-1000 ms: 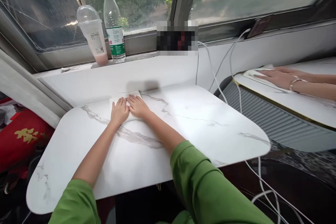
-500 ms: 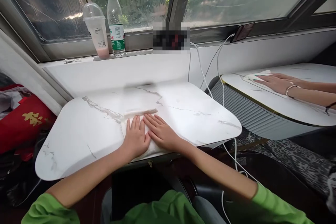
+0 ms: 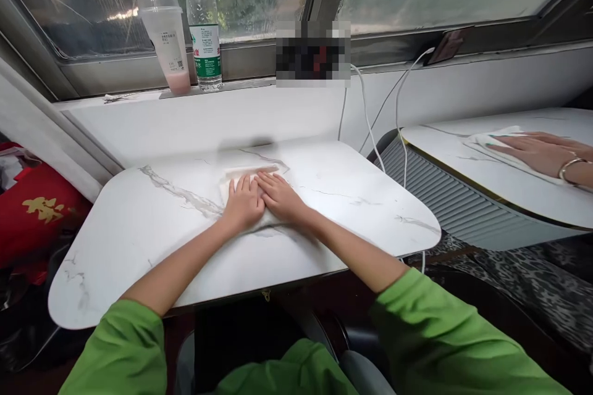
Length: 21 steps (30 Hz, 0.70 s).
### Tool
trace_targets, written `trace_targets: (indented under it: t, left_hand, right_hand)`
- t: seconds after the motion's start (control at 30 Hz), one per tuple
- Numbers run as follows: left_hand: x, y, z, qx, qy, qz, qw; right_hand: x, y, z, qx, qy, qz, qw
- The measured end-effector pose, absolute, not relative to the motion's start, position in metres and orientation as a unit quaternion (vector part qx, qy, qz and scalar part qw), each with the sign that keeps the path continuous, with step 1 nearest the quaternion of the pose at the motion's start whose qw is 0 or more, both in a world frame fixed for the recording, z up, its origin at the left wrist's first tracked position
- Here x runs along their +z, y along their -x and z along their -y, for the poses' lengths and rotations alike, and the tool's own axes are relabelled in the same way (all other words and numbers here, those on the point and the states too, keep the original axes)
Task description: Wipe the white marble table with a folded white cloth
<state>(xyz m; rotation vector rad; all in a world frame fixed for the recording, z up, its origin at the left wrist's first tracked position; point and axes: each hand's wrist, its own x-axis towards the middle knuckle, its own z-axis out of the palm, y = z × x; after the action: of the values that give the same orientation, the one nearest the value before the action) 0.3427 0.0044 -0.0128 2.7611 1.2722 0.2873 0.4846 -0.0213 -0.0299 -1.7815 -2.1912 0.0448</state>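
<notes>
Both hands lie flat on a white cloth (image 3: 230,176), which is spread on a white marbled tabletop (image 3: 115,228). On the cloth's left part rests my left hand (image 3: 244,205), palm down with its fingers stretched forward. My right hand (image 3: 280,197) presses beside it, also palm down, fingers extended and angled inward. The two hands meet near the fingertips and thumbs. Much of the cloth is hidden under them; its far edge shows beyond the fingers.
A plastic cup (image 3: 164,43) and a water bottle (image 3: 204,49) stand on the windowsill. White cables (image 3: 368,111) hang behind the table. At right, another person's hand (image 3: 542,153) lies on a cloth on a second table (image 3: 467,179). A red bag (image 3: 41,216) sits at left.
My hands and the cloth have moved forward across the tabletop, away from me. The view has shifted slightly. The other person's hands appear farther right.
</notes>
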Motion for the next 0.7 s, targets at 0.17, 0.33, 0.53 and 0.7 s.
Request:
trace_targets:
  t: [0.17, 0.33, 0.53, 0.7]
  left_hand:
    - [-0.014, -0.368, -0.065, 0.110, -0.902, -0.415, 0.029]
    - [-0.015, -0.388, -0.107, 0.105, -0.906, -0.409, 0.025]
    - [-0.013, -0.403, -0.138, 0.140, -0.906, -0.399, 0.008]
    - [-0.014, -0.409, -0.149, 0.147, -0.908, -0.391, -0.003]
  right_hand:
    - [-0.029, -0.505, -0.036, 0.007, 0.646, 0.746, 0.162]
    - [-0.026, -0.520, -0.076, 0.004, 0.656, 0.737, 0.163]
    - [-0.030, -0.536, -0.109, -0.024, 0.650, 0.736, 0.187]
    - [-0.028, -0.539, -0.116, -0.016, 0.657, 0.728, 0.196]
